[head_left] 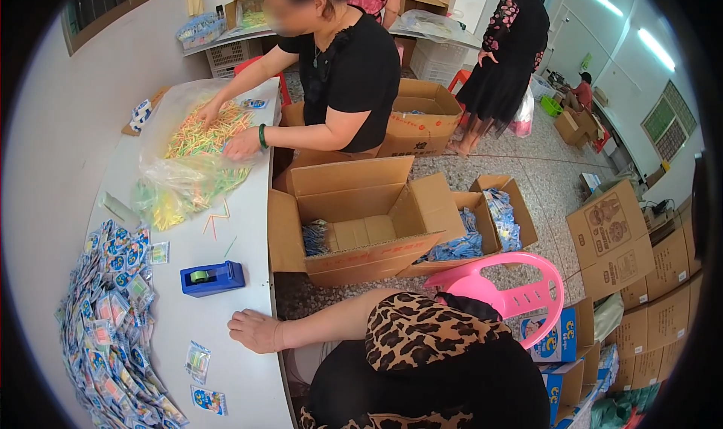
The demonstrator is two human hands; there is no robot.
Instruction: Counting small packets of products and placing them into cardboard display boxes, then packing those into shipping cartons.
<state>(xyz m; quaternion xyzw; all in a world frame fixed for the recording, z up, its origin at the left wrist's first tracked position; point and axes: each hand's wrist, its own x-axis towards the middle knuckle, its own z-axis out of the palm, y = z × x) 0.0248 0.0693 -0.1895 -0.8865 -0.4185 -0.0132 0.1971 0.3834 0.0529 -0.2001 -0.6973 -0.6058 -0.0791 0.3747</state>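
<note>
My right hand (256,331) lies palm down on the white table (252,380) near its edge. Its fingers rest on the surface, and nothing shows in them. My left hand is out of view. Close to my right hand stands a blue tape dispenser (213,278) with a green roll. Two small printed packets, one clear and white (198,362) and one blue and white (208,400), lie flat nearer the lower edge. A large heap of similar packets (113,316) covers the table's left side. A single packet (159,253) sits beside the heap.
A co-worker's hands (226,132) are in an open plastic bag (162,181) of thin pastel sticks. Beside the table stand open cartons (369,256), some holding blue packets (503,218). A pink plastic chair (553,301) is close to my body. Stacked cartons (651,331) line the right.
</note>
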